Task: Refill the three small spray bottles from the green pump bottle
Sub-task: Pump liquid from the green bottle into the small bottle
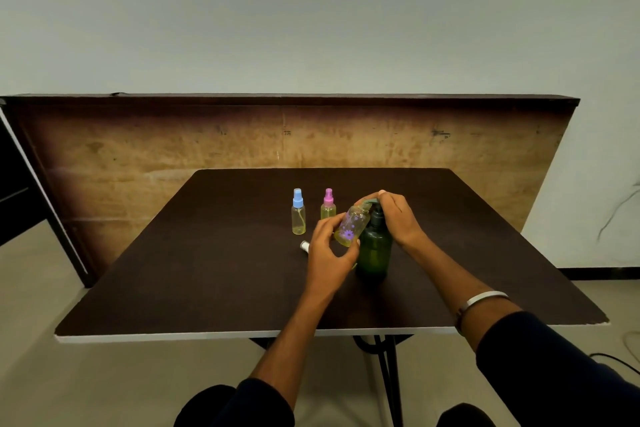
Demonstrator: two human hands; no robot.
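Observation:
The green pump bottle stands upright near the middle of the dark table. My right hand rests on top of its pump head, fingers curled over it. My left hand holds an uncapped small spray bottle with purple flower prints, tilted with its open neck up against the pump spout. Yellowish liquid shows inside it. Two more small bottles stand upright behind: one with a blue spray cap and one with a pink spray cap. A small white cap piece lies on the table left of my left hand.
A wooden board leans upright behind the table's far edge. The table's white front edge runs near my knees. A dark cable hangs on the wall at the right.

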